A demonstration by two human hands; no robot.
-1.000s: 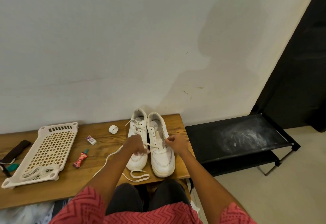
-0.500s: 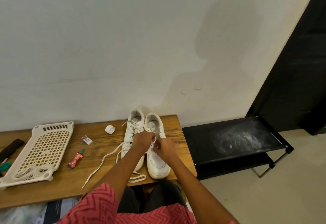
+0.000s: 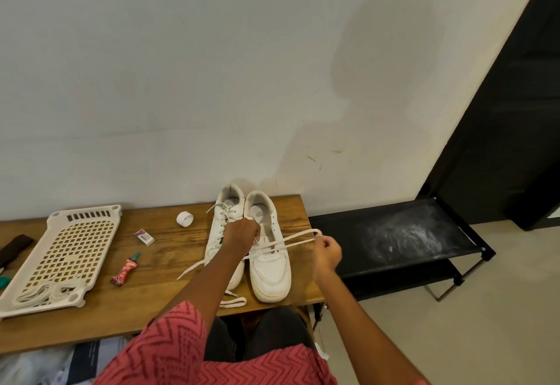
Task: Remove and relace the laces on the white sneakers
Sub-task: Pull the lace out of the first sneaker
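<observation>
Left grip: the left hand hovers over the gap between the two shoes, fingers curled together and pinching the lace low at the eyelets.
Right grip: the right hand is off the right side of the right sneaker, fingers clamped on a loop of the same lace — the strands run taut from it back toward the left grip.
Lace: it crosses the lower eyelets of the right sneaker; one loose end trails out past the left grip's forearm onto the worktop.
Left sneaker: touching the right one, partly under the left grip and forearm, its own lace threaded near the top; a loose lace end lies by its toe.
Left of the grips: a small white ring, a small white packet and a red tube — all well apart from the shoes.
Farther left: a white perforated tray with coiled laces at its near end.
Right of the right grip: a black rack beside the worktop, smeared white.
Person: red zigzag-patterned sleeves, seated at the worktop's near edge.
</observation>
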